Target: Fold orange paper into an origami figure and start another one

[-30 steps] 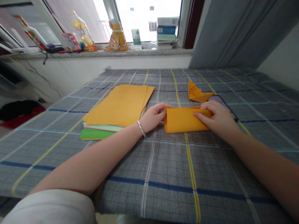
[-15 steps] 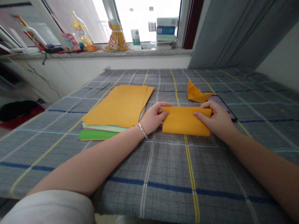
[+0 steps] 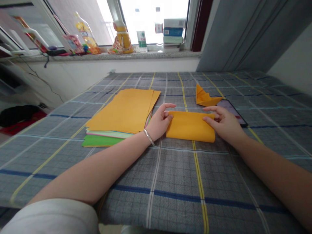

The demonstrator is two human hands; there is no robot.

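Between my hands is a folded sheet of orange paper (image 3: 190, 127), its rounded fold toward me and its far edge slightly raised. My left hand (image 3: 159, 122) pinches the upper left corner, thumb on top and forefinger arched above. At the upper right corner, my right hand (image 3: 224, 122) grips the paper between thumb and fingers. Left of my left hand lies a stack of orange sheets (image 3: 124, 109), with green and other coloured paper showing underneath. Beyond my right hand sits a folded orange paper boat (image 3: 207, 97).
A phone (image 3: 231, 110) lies behind my right hand, partly hidden by it. The checked cloth (image 3: 131, 204) covers the table. Bottles and boxes (image 3: 173, 32) stand along the windowsill (image 3: 146, 56) at the back. A grey curtain (image 3: 229, 35) hangs at the right.
The folded orange paper has shifted slightly left. My left forefinger has lifted off the far edge, and my right fingers have spread and moved on the right corner.
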